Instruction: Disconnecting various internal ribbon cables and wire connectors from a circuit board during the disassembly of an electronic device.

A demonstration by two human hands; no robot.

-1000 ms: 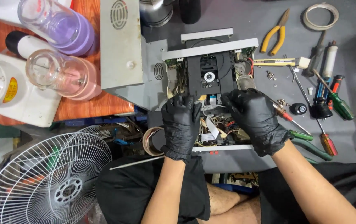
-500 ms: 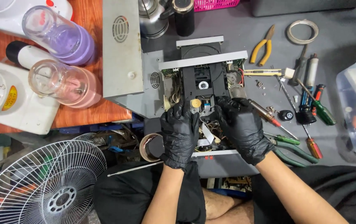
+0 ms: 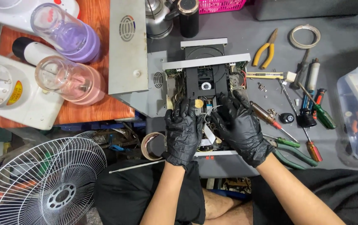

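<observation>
Both hands wear black gloves and rest inside an opened disc player (image 3: 206,83) near the middle of the bench (image 3: 245,37). The left hand (image 3: 183,129) lies fingers-down on the player's innards; the right hand (image 3: 239,127) curls beside it. Whether either pinches anything I cannot tell. Screwdrivers (image 3: 312,110) and yellow pliers (image 3: 264,52) lie towards the right edge, a tape roll (image 3: 305,36) near the far right corner. Blender jars (image 3: 68,37) sit on an orange board (image 3: 99,110) at the left edge, a fan guard (image 3: 41,179) below.
</observation>
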